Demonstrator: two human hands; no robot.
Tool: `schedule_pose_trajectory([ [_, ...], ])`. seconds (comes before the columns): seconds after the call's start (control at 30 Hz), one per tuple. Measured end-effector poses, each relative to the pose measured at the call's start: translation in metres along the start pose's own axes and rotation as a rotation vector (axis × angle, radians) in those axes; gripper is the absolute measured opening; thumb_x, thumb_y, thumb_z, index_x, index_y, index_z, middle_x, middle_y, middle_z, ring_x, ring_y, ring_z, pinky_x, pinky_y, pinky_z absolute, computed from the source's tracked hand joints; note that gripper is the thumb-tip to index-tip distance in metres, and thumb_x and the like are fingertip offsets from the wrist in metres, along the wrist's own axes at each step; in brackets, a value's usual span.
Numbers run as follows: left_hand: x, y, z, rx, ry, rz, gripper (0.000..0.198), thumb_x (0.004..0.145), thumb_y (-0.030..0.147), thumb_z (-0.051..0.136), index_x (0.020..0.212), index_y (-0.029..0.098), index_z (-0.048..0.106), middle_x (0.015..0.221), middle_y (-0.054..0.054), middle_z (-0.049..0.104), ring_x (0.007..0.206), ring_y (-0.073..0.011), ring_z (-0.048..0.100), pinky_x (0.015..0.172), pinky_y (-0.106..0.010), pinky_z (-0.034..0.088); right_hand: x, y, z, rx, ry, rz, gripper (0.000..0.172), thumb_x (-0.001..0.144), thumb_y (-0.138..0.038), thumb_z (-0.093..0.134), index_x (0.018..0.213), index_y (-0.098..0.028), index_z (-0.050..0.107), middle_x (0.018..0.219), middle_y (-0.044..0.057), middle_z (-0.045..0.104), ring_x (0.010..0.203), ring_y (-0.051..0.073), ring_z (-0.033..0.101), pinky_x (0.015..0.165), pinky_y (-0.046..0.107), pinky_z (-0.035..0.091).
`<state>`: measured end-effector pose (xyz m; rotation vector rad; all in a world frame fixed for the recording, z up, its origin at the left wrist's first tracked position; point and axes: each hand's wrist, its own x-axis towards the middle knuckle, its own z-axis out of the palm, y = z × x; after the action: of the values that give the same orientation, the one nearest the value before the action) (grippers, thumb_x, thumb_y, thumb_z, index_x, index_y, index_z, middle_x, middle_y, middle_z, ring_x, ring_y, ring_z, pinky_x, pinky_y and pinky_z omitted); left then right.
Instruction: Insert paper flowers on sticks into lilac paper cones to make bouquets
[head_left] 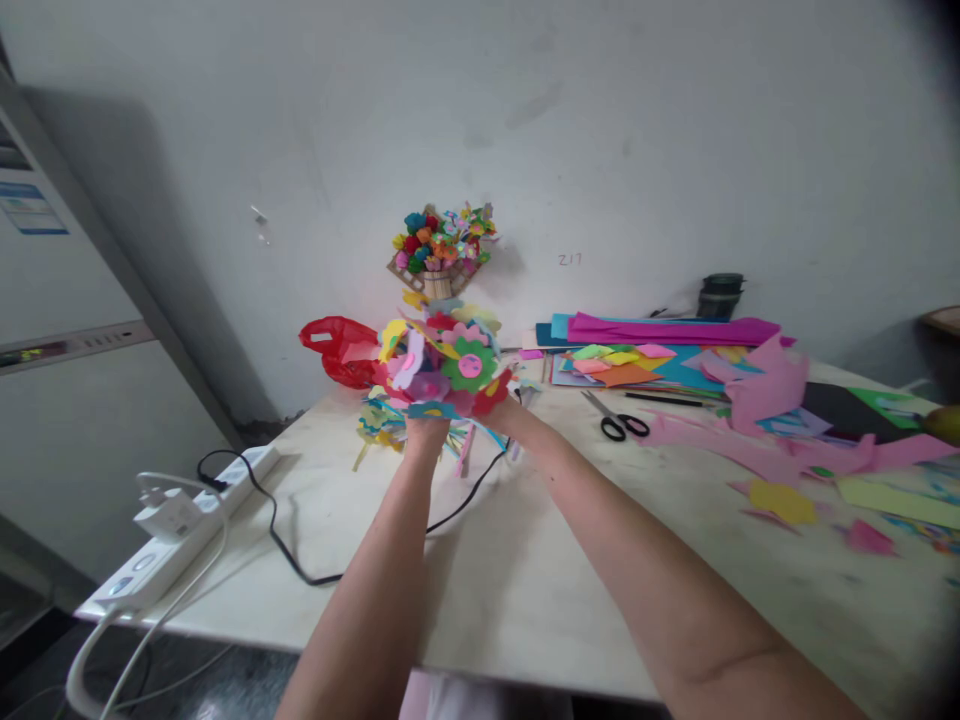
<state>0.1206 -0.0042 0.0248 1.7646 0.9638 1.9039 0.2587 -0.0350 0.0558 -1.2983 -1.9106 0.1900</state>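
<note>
Both arms reach forward over the table to a bunch of paper flowers (442, 370) in many colours. Its flower heads face me and cover most of both hands. My left hand (427, 428) comes up under the bunch from below, closed around it as far as the wrist lets me see. From the right, my right hand (514, 410) holds the same bunch; its fingers are hidden behind the petals. On the table below and behind the hands lie paper strips and more loose flowers (379, 425), partly covered.
A flower basket (439, 283) stands against the wall, near a red plastic bag (341, 345). Black-handled scissors (613, 425), stacked coloured sheets (667, 330) and pink scraps (772, 390) lie to the right. A power strip (187, 530) and black cable (289, 555) run along the left.
</note>
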Motion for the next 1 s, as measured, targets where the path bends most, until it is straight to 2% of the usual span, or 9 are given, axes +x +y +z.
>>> schedule_pose_trajectory([
  [0.07, 0.001, -0.001, 0.002, 0.012, 0.070, -0.002, 0.040, 0.060, 0.030, 0.073, 0.096, 0.023, 0.060, 0.095, -0.008, 0.067, 0.104, -0.0287, 0.059, 0.087, -0.044, 0.049, -0.002, 0.000, 0.000, 0.059, -0.083, -0.033, 0.035, 0.073, -0.016, 0.059, 0.107, -0.025, 0.066, 0.109, 0.000, 0.071, 0.102, 0.018, 0.064, 0.084, 0.028, 0.050],
  [0.17, 0.002, 0.002, 0.007, -0.072, 0.123, -0.003, 0.045, 0.066, 0.042, 0.068, 0.105, 0.024, 0.056, 0.101, -0.007, 0.065, 0.103, -0.0239, 0.059, 0.090, -0.041, 0.049, -0.006, 0.001, -0.002, 0.114, -0.110, -0.050, 0.046, 0.070, -0.015, 0.061, 0.115, -0.023, 0.062, 0.116, 0.003, 0.068, 0.107, 0.020, 0.062, 0.089, 0.029, 0.047],
  [0.27, -0.001, 0.007, 0.011, -0.323, 0.102, -0.043, 0.049, 0.065, 0.048, 0.068, 0.105, 0.022, 0.056, 0.099, -0.007, 0.065, 0.097, -0.0221, 0.062, 0.088, -0.039, 0.049, -0.008, 0.000, -0.005, 0.103, -0.127, -0.081, 0.046, 0.070, -0.017, 0.061, 0.116, -0.020, 0.061, 0.113, 0.006, 0.068, 0.103, 0.022, 0.063, 0.086, 0.029, 0.047],
  [0.4, -0.005, 0.011, 0.011, -0.574, 0.076, -0.166, 0.056, 0.057, 0.045, 0.078, 0.104, 0.021, 0.058, 0.092, -0.006, 0.067, 0.093, -0.0224, 0.064, 0.083, -0.036, 0.050, -0.007, 0.000, -0.003, 0.116, -0.174, -0.099, 0.039, 0.074, -0.020, 0.060, 0.112, -0.013, 0.061, 0.105, 0.011, 0.069, 0.094, 0.024, 0.064, 0.078, 0.030, 0.047],
  [0.5, -0.007, 0.011, 0.009, -0.708, 0.063, -0.304, 0.056, 0.053, 0.044, 0.081, 0.098, 0.019, 0.060, 0.089, -0.006, 0.068, 0.088, -0.0214, 0.065, 0.083, -0.036, 0.050, -0.006, 0.004, 0.002, 0.172, -0.229, -0.081, 0.043, 0.074, -0.025, 0.064, 0.115, -0.011, 0.057, 0.107, 0.012, 0.068, 0.094, 0.024, 0.063, 0.079, 0.031, 0.046],
  [0.6, -0.008, 0.011, 0.006, -0.809, 0.055, -0.384, 0.054, 0.050, 0.044, 0.083, 0.093, 0.019, 0.062, 0.085, -0.005, 0.069, 0.086, -0.0209, 0.065, 0.086, -0.037, 0.049, -0.006, 0.008, 0.005, 0.304, -0.280, -0.096, 0.044, 0.075, -0.027, 0.065, 0.116, -0.012, 0.056, 0.111, 0.011, 0.066, 0.097, 0.024, 0.061, 0.082, 0.034, 0.046],
  [0.7, -0.010, 0.012, 0.006, -0.868, 0.014, -0.406, 0.054, 0.048, 0.042, 0.085, 0.092, 0.019, 0.063, 0.085, -0.003, 0.069, 0.083, -0.0202, 0.066, 0.086, -0.037, 0.049, -0.007, 0.012, 0.007, 0.452, -0.309, -0.131, 0.045, 0.075, -0.024, 0.064, 0.118, -0.014, 0.055, 0.115, 0.009, 0.064, 0.102, 0.022, 0.059, 0.089, 0.035, 0.045],
  [0.8, -0.010, 0.013, 0.006, -0.876, 0.024, -0.417, 0.052, 0.046, 0.040, 0.086, 0.088, 0.020, 0.063, 0.079, -0.001, 0.068, 0.076, -0.0182, 0.065, 0.083, -0.036, 0.050, -0.007, 0.015, 0.009, 0.501, -0.336, -0.161, 0.051, 0.075, -0.026, 0.064, 0.123, -0.015, 0.051, 0.119, 0.009, 0.062, 0.108, 0.022, 0.057, 0.093, 0.035, 0.043],
  [1.0, -0.011, 0.014, 0.010, -0.838, 0.048, -0.411, 0.051, 0.043, 0.041, 0.086, 0.082, 0.019, 0.063, 0.076, -0.002, 0.066, 0.071, -0.0165, 0.062, 0.072, -0.032, 0.051, -0.007, 0.015, 0.016, 0.295, -0.302, -0.112, 0.063, 0.072, -0.025, 0.067, 0.129, -0.013, 0.044, 0.122, 0.014, 0.059, 0.105, 0.024, 0.058, 0.087, 0.034, 0.044],
])
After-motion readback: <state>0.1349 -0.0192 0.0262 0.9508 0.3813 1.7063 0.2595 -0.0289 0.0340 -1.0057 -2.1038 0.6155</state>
